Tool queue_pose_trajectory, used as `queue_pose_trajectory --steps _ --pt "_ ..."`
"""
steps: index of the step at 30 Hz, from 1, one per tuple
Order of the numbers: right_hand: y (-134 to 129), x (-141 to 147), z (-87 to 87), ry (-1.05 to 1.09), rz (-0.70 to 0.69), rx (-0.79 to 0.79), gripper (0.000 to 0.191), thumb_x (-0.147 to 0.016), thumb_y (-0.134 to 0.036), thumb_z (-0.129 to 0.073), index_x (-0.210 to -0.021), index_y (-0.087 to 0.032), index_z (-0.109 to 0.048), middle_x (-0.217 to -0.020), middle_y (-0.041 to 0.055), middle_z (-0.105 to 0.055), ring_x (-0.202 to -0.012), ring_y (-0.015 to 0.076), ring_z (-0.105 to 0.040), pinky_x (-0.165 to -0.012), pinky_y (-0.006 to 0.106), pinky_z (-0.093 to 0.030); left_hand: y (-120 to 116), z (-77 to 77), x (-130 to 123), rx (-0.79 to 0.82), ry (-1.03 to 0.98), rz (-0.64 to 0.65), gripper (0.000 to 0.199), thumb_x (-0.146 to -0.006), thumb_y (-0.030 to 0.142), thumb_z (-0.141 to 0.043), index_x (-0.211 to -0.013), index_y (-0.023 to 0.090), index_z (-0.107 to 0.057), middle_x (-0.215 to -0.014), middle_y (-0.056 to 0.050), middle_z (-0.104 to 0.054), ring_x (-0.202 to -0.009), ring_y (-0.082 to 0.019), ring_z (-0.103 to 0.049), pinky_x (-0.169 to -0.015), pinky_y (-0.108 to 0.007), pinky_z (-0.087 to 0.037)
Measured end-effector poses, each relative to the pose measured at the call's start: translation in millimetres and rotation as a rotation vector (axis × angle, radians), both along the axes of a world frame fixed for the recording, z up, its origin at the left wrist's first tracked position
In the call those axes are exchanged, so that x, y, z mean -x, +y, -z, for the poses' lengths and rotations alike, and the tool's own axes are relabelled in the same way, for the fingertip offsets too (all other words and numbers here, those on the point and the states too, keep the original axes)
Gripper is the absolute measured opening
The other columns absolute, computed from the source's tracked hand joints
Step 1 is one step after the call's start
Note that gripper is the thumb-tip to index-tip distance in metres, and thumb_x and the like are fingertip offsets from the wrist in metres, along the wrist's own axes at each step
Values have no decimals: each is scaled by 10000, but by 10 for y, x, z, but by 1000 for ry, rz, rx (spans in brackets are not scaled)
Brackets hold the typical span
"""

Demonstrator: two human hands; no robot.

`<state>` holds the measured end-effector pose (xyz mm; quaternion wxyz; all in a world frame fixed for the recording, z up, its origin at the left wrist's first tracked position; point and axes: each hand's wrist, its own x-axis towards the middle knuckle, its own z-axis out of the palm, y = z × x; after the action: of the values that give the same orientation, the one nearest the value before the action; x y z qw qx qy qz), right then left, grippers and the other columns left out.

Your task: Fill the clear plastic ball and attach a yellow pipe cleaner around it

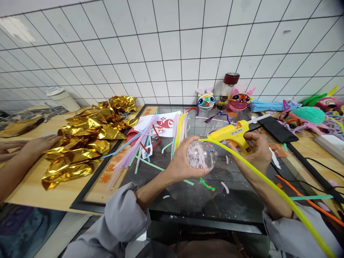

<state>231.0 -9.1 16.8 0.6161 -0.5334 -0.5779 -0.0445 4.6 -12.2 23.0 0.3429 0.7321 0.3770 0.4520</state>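
My left hand is wrapped round a clear plastic ball with pale pink strips showing in it. In my right hand is a yellow hot glue gun, its nozzle pointing left, just above the ball. A white glue stick juts from the gun's back end. From the top of the ball a long yellow pipe cleaner curves down to the lower right, passing in front of my right wrist. Whether the nozzle touches the pipe cleaner I cannot tell.
Crumpled gold foil lies left, beside another person's arm. Pipe cleaners are spread over the dark glass board. Behind stand two decorated balls and a bottle. A phone and cables lie right.
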Motion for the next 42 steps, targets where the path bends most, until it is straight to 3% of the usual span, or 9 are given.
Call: queue_pose_trajectory --steps 42 --pt "0 -45 20 -1 -26 54 421 -665 -366 -824 -991 -240 -589 -875 17 -674 -722 201 -696 -638 351 -601 -3 -20 18 -32 14 -6 827 -559 347 -870 -1283 196 -500 -1314 -125 -598 -1230 -324 -584 -1109 -522 -444"
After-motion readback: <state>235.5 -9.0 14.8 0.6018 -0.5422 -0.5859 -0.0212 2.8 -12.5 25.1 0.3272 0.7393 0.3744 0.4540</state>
